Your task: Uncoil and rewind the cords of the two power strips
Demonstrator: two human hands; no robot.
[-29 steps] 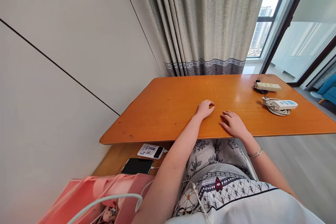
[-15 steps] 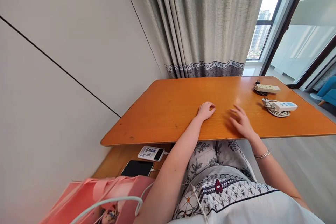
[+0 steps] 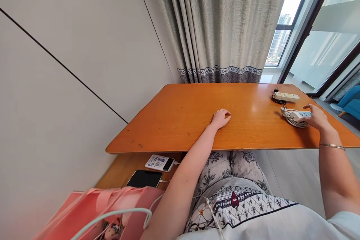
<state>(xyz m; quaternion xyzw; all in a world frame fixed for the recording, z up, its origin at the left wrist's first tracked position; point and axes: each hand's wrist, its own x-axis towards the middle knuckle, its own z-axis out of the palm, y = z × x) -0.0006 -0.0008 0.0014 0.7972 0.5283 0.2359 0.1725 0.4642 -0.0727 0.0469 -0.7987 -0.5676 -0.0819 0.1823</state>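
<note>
My left hand (image 3: 221, 119) rests on the wooden table (image 3: 180, 116), loosely curled with a small gap between thumb and fingers and nothing in it. At the table's right side, my right hand (image 3: 316, 116) is over the right end of a white power strip (image 3: 299, 114) with a blue-marked top. Thumb and fingers are apart on either side of that end; whether they touch it is hard to see. Its pale cord (image 3: 294, 122) lies coiled beneath it, with the plug (image 3: 284, 108) at the left. Behind it lies a second, cream power strip (image 3: 287, 97) with a black cord.
Below the table's left front edge, a white power bank (image 3: 159, 163) and a dark-screened phone (image 3: 144, 178) lie on a lower wooden surface, cables attached. A pink bag (image 3: 112, 202) stands at lower left. Wall (image 3: 70, 45) and curtain (image 3: 225, 26) border the table.
My right hand has moved right, from the table's front middle to the white power strip's right end. My left hand stays in place. The view has shifted slightly.
</note>
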